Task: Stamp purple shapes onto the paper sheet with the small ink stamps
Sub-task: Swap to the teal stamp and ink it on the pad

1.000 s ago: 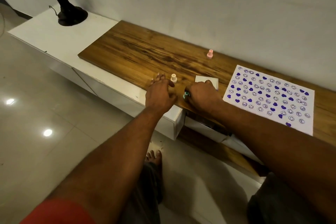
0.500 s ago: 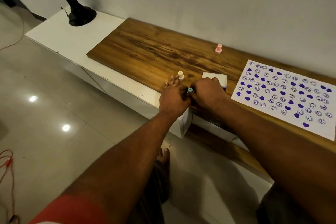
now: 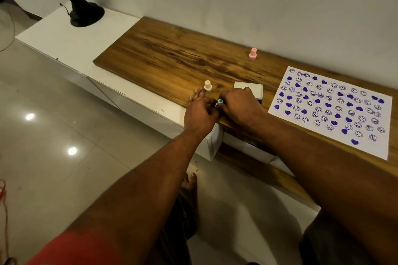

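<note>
**Both hands meet on a teal stamp at the tabletop's near edge**

The right hand (image 3: pixel 241 107) lies knuckles-up at the near edge of the brown wood-grain tabletop (image 3: pixel 172 54), its grip clamped round a small teal-rimmed ink stamp (image 3: pixel 219 101). Only the stamp's round end shows, pointing toward 9 o'clock. The left hand (image 3: pixel 200 114) presses in against that end from 9 o'clock. Its outer fingers stretch flat toward 12 o'clock on the wood, but whether its thumb and forefinger pinch the stamp cannot be told.

A small cream plastic stamp (image 3: pixel 208 86) stands upright just beyond the left fingertips, at 12 o'clock. A small pink plastic stamp (image 3: pixel 252 53) stands upright well apart at 1 o'clock, near the wall. A white square ink pad box (image 3: pixel 249 88) with a purple side sits just behind the right hand, partly hidden by it.

At 3 o'clock from the hands lies the white paper sheet (image 3: pixel 331 112), flat on the wood and covered with rows of purple hearts and smiley faces. Far off at 10 o'clock, a black-footed lamp (image 3: pixel 79 6) stands on the white cabinet top (image 3: pixel 71 36).
</note>
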### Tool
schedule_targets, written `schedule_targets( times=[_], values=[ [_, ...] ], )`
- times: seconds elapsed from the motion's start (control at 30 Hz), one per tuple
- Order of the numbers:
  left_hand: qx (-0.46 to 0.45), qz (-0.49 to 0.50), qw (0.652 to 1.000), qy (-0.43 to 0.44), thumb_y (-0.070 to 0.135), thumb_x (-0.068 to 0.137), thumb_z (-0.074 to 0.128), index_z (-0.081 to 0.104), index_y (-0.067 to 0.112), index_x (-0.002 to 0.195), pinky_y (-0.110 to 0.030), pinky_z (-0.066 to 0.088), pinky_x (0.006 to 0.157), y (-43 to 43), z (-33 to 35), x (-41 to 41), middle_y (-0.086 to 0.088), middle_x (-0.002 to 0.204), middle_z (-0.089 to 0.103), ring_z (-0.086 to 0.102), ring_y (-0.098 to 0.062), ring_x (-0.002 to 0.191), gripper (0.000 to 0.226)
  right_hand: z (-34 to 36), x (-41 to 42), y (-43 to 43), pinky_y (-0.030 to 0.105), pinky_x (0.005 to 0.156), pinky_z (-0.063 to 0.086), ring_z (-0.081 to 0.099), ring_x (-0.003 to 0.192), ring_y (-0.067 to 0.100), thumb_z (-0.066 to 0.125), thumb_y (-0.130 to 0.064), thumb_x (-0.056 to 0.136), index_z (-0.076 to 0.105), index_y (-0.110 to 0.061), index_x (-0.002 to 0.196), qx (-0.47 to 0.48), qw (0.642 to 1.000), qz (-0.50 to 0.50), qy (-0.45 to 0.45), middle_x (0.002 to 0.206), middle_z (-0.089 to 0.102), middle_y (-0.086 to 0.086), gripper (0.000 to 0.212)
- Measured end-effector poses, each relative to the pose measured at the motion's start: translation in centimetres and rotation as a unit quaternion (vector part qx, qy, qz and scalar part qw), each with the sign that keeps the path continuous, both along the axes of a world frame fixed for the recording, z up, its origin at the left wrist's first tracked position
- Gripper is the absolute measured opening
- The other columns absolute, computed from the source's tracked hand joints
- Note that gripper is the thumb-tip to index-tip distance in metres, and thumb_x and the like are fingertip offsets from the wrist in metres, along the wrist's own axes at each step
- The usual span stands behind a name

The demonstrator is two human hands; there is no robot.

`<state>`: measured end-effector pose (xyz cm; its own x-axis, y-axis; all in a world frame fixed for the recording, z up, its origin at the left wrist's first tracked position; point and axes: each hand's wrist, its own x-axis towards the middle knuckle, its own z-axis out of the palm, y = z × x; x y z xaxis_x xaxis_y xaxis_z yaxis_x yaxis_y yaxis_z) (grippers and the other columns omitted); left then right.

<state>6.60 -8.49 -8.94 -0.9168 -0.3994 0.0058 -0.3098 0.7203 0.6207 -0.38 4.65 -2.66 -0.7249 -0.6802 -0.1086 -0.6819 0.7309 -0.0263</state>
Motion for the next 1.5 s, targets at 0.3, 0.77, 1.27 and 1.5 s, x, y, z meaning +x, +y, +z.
schedule_targets(
  times=[0.3, 0.77, 1.27, 1.5],
  values=[
    [0.005, -0.001, 1.000, -0.001, 0.038, 0.089, 0.076, 0.074, 0.026, 0.117, -0.031, 0.007, 0.118, 0.0, -0.3, -0.2, -0.003, 0.168, 0.030, 0.012, -0.017, 0.158, 0.031, 0.4, 0.2, 0.3, 0.044, 0.107, 0.041, 0.062, 0.114, 0.026, 0.053, -0.033, 0.105, 0.060, -0.019, 0.125, -0.010, 1.000, 0.017, 0.002, 0.124, 0.068, 0.007, 0.026],
    [0.014, -0.008, 1.000, 0.007, 0.048, 0.087, 0.078, 0.072, 0.026, 0.125, -0.039, 0.012, 0.125, 0.9, 1.1, 0.5, -0.011, 0.166, 0.034, 0.016, -0.021, 0.158, 0.045, 1.8, -0.9, 2.1, 0.043, 0.100, 0.046, 0.064, 0.111, 0.029, 0.052, -0.041, 0.104, 0.064, -0.017, 0.129, -0.144, 0.988, -0.029, -0.048, 0.121, 0.071, 0.009, 0.036],
    [-0.039, -0.011, 0.998, 0.055, 0.062, 0.082, 0.076, 0.059, 0.022, 0.144, -0.046, 0.028, 0.124, 4.8, 2.0, 0.6, -0.011, 0.163, 0.040, 0.029, -0.025, 0.154, 0.076, 4.1, -1.6, 6.9, 0.046, 0.100, 0.045, 0.064, 0.110, 0.031, 0.054, -0.038, 0.103, 0.066, -0.015, 0.127, -0.126, 0.991, -0.031, 0.038, 0.122, 0.071, 0.011, 0.036],
    [-0.060, -0.033, 0.997, 0.040, 0.066, 0.083, 0.072, 0.055, 0.026, 0.147, -0.044, 0.019, 0.125, 5.3, 1.6, 0.3, -0.011, 0.164, 0.037, 0.025, -0.026, 0.155, 0.077, 2.9, -0.9, 7.1, 0.043, 0.093, 0.044, 0.061, 0.108, 0.033, 0.052, -0.032, 0.104, 0.067, -0.011, 0.124, -0.173, 0.981, -0.056, 0.068, 0.116, 0.070, 0.014, 0.033]
  ],
)
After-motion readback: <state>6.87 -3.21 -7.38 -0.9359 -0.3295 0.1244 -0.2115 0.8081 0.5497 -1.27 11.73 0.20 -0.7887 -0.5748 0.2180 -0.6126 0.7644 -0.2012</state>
